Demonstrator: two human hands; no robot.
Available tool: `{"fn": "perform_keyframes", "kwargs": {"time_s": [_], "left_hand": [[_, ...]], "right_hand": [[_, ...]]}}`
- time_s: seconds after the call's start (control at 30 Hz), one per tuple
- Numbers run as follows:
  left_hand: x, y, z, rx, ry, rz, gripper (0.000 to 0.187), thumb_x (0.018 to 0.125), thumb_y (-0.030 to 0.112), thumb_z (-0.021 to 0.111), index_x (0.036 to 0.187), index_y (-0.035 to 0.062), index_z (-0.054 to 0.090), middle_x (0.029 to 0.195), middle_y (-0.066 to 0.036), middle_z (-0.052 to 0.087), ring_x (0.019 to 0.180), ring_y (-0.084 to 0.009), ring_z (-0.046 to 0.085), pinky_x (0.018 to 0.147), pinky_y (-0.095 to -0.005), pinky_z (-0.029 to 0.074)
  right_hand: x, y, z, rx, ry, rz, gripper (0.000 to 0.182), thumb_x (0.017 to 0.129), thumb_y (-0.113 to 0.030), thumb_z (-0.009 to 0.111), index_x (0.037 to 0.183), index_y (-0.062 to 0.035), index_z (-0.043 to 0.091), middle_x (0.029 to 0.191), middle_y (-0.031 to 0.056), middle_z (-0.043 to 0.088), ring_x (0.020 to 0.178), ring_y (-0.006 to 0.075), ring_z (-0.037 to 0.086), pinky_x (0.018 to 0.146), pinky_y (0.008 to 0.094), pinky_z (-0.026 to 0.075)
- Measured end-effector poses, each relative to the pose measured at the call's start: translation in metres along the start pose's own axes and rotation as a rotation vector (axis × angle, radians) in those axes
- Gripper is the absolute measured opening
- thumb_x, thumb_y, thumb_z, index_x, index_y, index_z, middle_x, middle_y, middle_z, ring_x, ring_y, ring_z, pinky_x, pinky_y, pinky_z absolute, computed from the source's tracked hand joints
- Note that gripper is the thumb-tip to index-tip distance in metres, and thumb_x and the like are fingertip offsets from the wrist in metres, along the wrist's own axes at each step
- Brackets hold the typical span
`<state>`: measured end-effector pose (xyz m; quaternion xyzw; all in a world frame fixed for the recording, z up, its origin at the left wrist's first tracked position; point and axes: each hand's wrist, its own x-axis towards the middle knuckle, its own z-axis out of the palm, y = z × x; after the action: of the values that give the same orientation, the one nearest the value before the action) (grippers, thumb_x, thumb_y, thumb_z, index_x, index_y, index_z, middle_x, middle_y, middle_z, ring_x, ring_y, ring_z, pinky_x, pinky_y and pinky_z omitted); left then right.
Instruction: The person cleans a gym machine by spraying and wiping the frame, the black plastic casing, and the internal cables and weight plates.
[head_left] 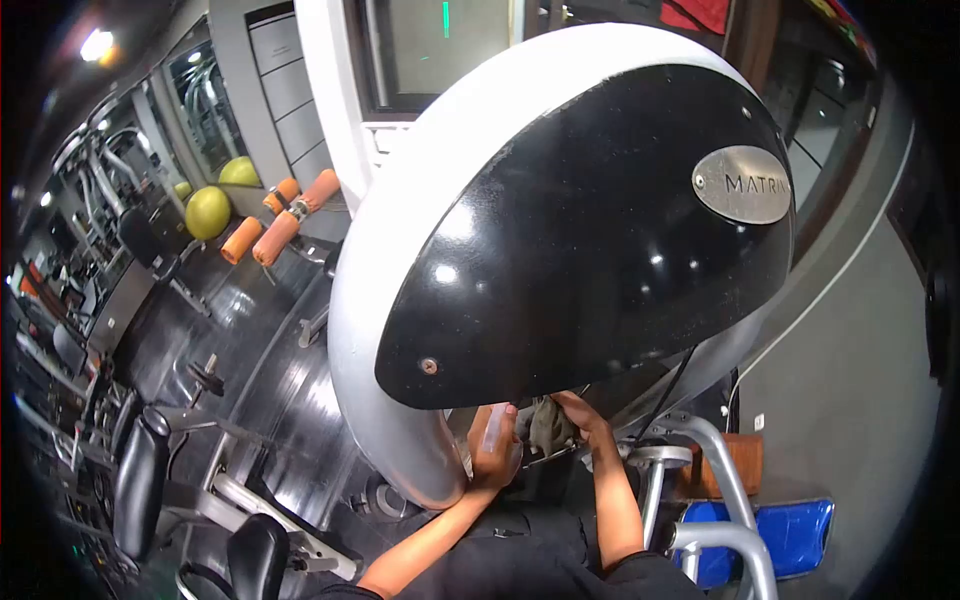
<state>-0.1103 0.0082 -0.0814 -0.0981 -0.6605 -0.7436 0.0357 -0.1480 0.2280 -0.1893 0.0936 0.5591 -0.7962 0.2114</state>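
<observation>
Below the lower edge of a large gym machine's black cover point(590, 240), both hands are close together in front of my body. My left hand point(490, 462) is closed around a translucent plastic bottle point(493, 428), whose top is partly hidden by the cover. Beside it, my right hand point(582, 412) grips a crumpled olive-grey cloth point(548, 430). The cloth hangs down between the two hands. Some of the right hand's fingers are out of sight behind the cloth and the cover's edge. A silver-white curved frame point(375, 330) surrounds the cover.
Grey metal tubes point(735, 485) and a blue padded seat point(795, 540) stand at the lower right. Black-padded machines point(140, 490) are at the left. Orange foam rollers point(285, 230) and a yellow-green exercise ball point(208, 212) lie farther back. A grey wall point(850, 400) borders the right.
</observation>
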Motion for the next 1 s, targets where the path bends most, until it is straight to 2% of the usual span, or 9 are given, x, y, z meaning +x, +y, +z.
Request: {"fn": "perform_keyframes", "kwargs": {"time_s": [0.1,0.13,0.23,0.37,0.43,0.57,0.63,0.7,1.0], "left_hand": [[-0.006,-0.002,0.001,-0.018,-0.045,-0.06,0.037,0.101,0.04,0.053,0.091,0.005,0.058,0.065,0.0,0.051,0.058,-0.0086,0.05,0.056,-0.0255,0.042],[-0.008,-0.01,0.002,-0.005,-0.033,0.02,0.037,0.101,0.039,0.054,0.092,0.0041,0.058,0.066,0.0,0.051,0.057,-0.0088,0.052,0.054,-0.0259,0.043],[-0.015,-0.033,0.001,0.099,-0.1,-0.025,0.034,0.1,0.038,0.056,0.093,0.0043,0.058,0.067,-0.001,0.051,0.056,-0.0087,0.053,0.052,-0.0261,0.043],[-0.025,-0.015,0.0,0.005,-0.215,-0.238,0.031,0.1,0.036,0.057,0.09,0.0059,0.059,0.07,-0.002,0.056,0.055,-0.0089,0.053,0.051,-0.0268,0.042],[-0.026,-0.02,-0.001,0.003,-0.27,-0.17,0.028,0.098,0.033,0.061,0.092,0.0067,0.055,0.064,0.0,0.05,0.052,-0.0082,0.05,0.048,-0.0259,0.04],[-0.027,-0.025,-0.001,-0.009,-0.314,-0.218,0.028,0.097,0.033,0.062,0.094,0.0051,0.06,0.067,-0.001,0.054,0.053,-0.0082,0.052,0.049,-0.0255,0.041],[-0.025,-0.03,-0.003,-0.033,-0.374,-0.209,0.029,0.097,0.033,0.062,0.093,0.0049,0.061,0.069,-0.001,0.056,0.053,-0.0078,0.053,0.049,-0.0244,0.042],[-0.023,-0.035,-0.004,-0.022,-0.418,-0.27,0.028,0.097,0.031,0.061,0.093,0.0037,0.063,0.073,-0.001,0.059,0.053,-0.0081,0.054,0.048,-0.0241,0.043],[-0.033,-0.058,-0.014,-0.046,-0.51,-0.466,0.036,0.098,0.036,0.058,0.105,0.0016,0.066,0.082,-0.007,0.065,0.051,-0.0126,0.059,0.044,-0.0272,0.048]], "right_hand": [[-0.013,0.011,0.002,0.025,0.122,-0.036,0.046,0.096,-0.044,0.061,0.124,-0.0082,0.062,0.116,-0.0033,0.063,0.109,0.0067,0.055,0.098,0.0249,0.041],[-0.018,0.014,0.005,0.042,0.14,-0.042,0.046,0.096,-0.044,0.061,0.124,-0.0082,0.062,0.116,-0.0033,0.063,0.109,0.0067,0.055,0.098,0.0249,0.041],[-0.035,0.017,0.021,-0.057,0.441,-0.165,0.045,0.096,-0.041,0.061,0.125,-0.0062,0.062,0.12,0.0009,0.063,0.116,0.0102,0.053,0.101,0.0266,0.038],[-0.043,0.032,0.03,0.023,0.559,-0.26,0.044,0.096,-0.04,0.061,0.126,-0.0075,0.062,0.121,0.001,0.063,0.117,0.0113,0.053,0.103,0.0251,0.036],[-0.055,0.031,0.045,-0.124,0.712,-0.272,0.039,0.097,-0.038,0.061,0.121,-0.0073,0.063,0.115,0.0006,0.064,0.112,0.0111,0.054,0.1,0.0252,0.037],[-0.062,0.068,0.045,0.063,0.661,-0.331,0.04,0.095,-0.043,0.06,0.111,-0.006,0.064,0.105,0.0,0.062,0.101,0.0117,0.054,0.092,0.0267,0.039],[-0.079,0.061,0.072,0.097,0.835,-0.296,0.027,0.098,-0.032,0.058,0.106,-0.0071,0.066,0.095,-0.0016,0.062,0.09,0.0102,0.056,0.083,0.0251,0.042],[-0.086,0.076,0.076,0.251,0.813,-0.321,0.03,0.097,-0.032,0.06,0.111,-0.0059,0.066,0.1,0.0002,0.064,0.094,0.0108,0.057,0.086,0.0265,0.043],[-0.101,0.124,0.077,0.352,1.137,-0.394,0.053,0.093,-0.044,0.065,0.121,0.0017,0.061,0.109,0.0069,0.065,0.099,0.0155,0.058,0.091,0.0293,0.044]]}}
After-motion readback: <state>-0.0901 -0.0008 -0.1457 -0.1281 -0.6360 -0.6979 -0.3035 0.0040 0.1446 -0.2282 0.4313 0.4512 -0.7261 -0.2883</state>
